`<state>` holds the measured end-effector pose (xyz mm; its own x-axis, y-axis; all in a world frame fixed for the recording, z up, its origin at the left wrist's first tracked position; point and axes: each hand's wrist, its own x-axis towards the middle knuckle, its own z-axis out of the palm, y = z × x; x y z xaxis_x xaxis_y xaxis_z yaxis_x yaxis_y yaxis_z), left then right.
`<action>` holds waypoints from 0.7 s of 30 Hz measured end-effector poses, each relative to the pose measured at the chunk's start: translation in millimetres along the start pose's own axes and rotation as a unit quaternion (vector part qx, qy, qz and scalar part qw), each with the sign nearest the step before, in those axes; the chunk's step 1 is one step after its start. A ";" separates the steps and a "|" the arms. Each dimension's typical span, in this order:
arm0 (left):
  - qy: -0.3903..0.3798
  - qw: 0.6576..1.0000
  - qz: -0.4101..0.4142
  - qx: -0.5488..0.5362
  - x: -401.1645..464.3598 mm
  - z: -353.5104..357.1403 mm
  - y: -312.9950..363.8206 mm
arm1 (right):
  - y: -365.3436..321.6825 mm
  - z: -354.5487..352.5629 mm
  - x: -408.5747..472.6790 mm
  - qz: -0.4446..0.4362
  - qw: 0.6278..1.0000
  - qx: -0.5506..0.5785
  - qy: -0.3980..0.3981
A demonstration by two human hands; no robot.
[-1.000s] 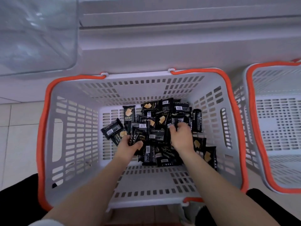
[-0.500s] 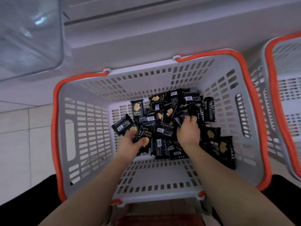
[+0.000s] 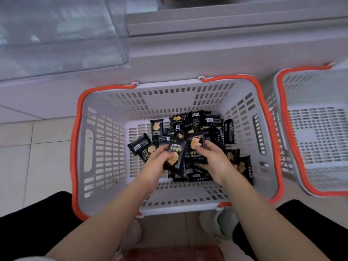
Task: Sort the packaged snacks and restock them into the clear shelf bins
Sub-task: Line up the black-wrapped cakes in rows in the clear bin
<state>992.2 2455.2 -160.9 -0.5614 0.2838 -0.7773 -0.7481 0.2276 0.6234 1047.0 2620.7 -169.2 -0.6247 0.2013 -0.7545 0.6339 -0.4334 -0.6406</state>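
Black foil snack packets lie heaped in a grey slotted basket with an orange rim, the pile spreading under both hands and beyond the fingertips toward the far wall. Left hand: fingers curled round a packet marked DRYCAKE, thumb on its face, packet raised above the heap and tilted, upper edge away from the wrist. Right hand: fingertips pinch a second packet at its cracker picture, just beside the left hand's packet; whether the two packets touch cannot be told. More packets show past the right wrist, against the basket's right wall, and a few lie loose to the left of the left hand. Both forearms reach in over the near rim.

Right of the right hand, well apart, stands a second basket of the same make, only its slotted floor showing. Beyond the left hand, up and to the left, sits a clear plastic bin on a pale shelf ledge. Pale floor tiles lie left of the basket. Below the wrists: dark trouser legs and light shoes.
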 end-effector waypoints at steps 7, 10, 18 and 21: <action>-0.093 0.905 0.235 0.341 -25.1 -23.4 16.7 | -1.4 -5.2 -26.9 -0.080 0.923 -0.362 -0.106; -0.152 0.796 0.268 0.521 -27.9 -24.6 29.1 | 3.9 -10.8 -34.4 -0.051 0.924 -0.371 -0.073; -0.180 0.781 0.306 0.514 -36.6 -7.3 12.7 | 17.8 -13.5 -49.4 0.037 0.986 -0.136 -0.090; -0.192 0.787 0.303 0.502 -35.0 -4.0 4.0 | 20.6 -16.0 -48.0 0.034 0.978 -0.185 -0.085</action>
<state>1007.4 2442.5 -131.5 -0.4153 0.8400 -0.3493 0.3799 0.5090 0.7724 1097.3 2616.2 -148.5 -0.6225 0.0203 -0.7824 0.7785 -0.0858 -0.6217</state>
